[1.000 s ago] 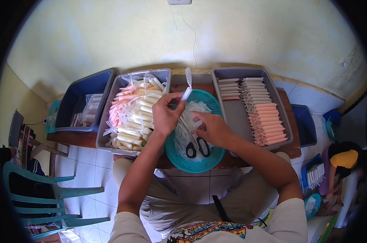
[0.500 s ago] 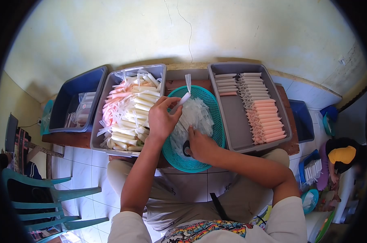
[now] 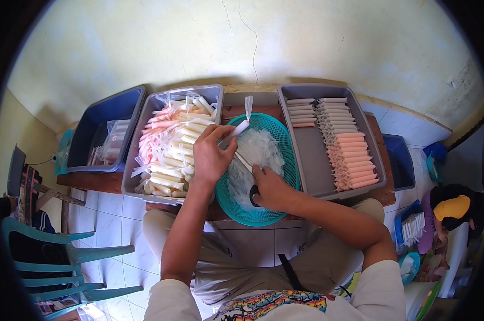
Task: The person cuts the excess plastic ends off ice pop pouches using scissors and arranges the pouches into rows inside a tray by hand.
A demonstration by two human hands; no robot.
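Between the fingers of my left hand (image 3: 214,152) is a white filled plastic tube (image 3: 234,134), its loose clear wrapper end sticking up. My right hand (image 3: 271,187) is closed round the black handles of the scissors (image 3: 245,162), whose blades point up and left towards my left hand. Both hands are over a teal mesh basket (image 3: 291,160) that holds a heap of clear plastic scraps (image 3: 260,150).
A grey tray (image 3: 128,179) of jumbled pink and cream tubes stands left; another grey tray (image 3: 317,155) holds neat rows at right. Blue bins (image 3: 95,128) flank them on the wooden bench (image 3: 87,181). A green chair (image 3: 65,267) is lower left; another person (image 3: 445,214) is far right.
My right hand has picked the scissors up from the basket and now holds them by the handles. My left hand has moved slightly lower and left, and the tube is tilted more.
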